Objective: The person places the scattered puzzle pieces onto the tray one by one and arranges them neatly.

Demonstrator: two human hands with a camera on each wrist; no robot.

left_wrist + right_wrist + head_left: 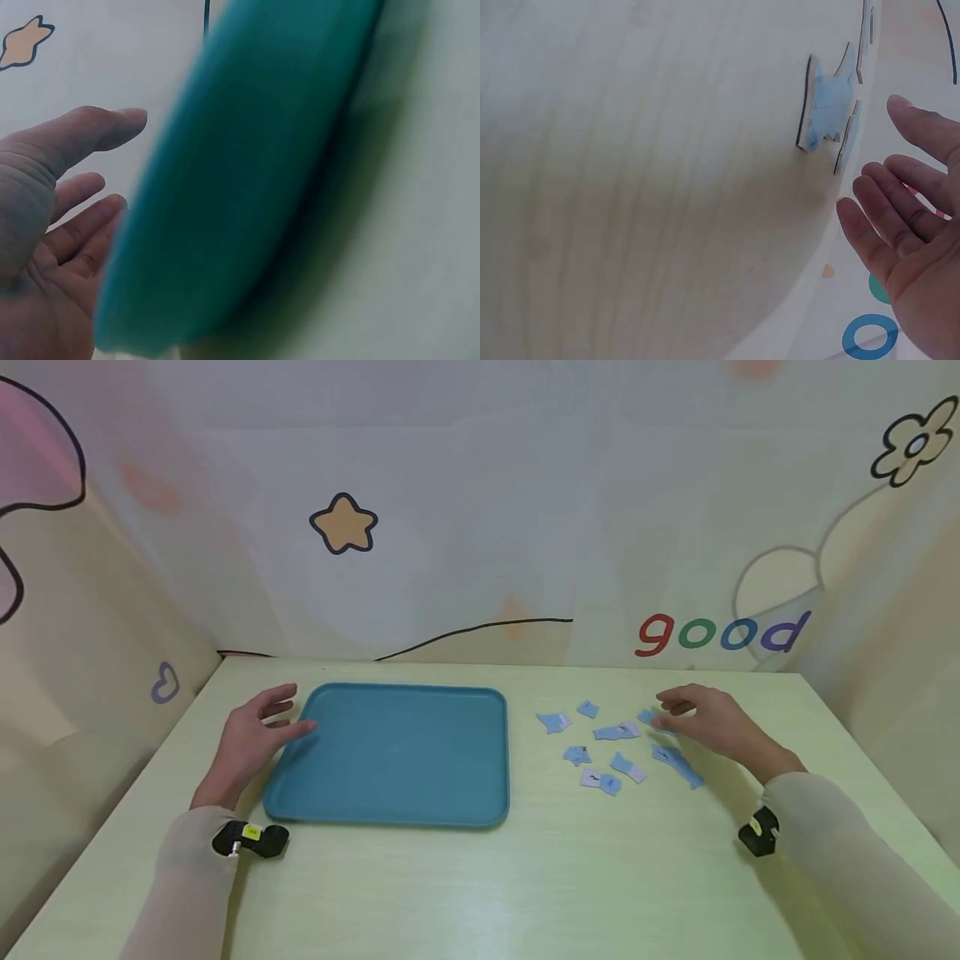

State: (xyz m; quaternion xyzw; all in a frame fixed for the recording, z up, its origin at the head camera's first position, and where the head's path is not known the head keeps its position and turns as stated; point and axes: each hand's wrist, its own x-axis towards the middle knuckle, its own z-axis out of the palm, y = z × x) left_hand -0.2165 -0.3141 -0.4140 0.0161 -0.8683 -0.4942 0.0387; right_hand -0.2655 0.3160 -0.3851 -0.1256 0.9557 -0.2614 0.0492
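Observation:
My left hand (251,739) is at the left edge of a blue-green rectangular tray (390,760), its thumb reaching over the rim. In the left wrist view the tray's side (232,180) fills the middle, and the relaxed fingers (82,225) hold nothing. Over on the right, my right hand (708,722) hovers beside a light blue puzzle piece (647,717), fingers gently bent and partly covering another piece behind them. Just below that hand lies a long blue piece (678,766). The right wrist view shows its palm with nothing in it, near a blue piece (829,101).
Several more flat blue and pale lilac pieces, such as one pair (602,781) and a small one (587,709), lie scattered between tray and right hand. The pale wooden table (480,893) meets a printed cloth backdrop (480,527) behind and at the sides.

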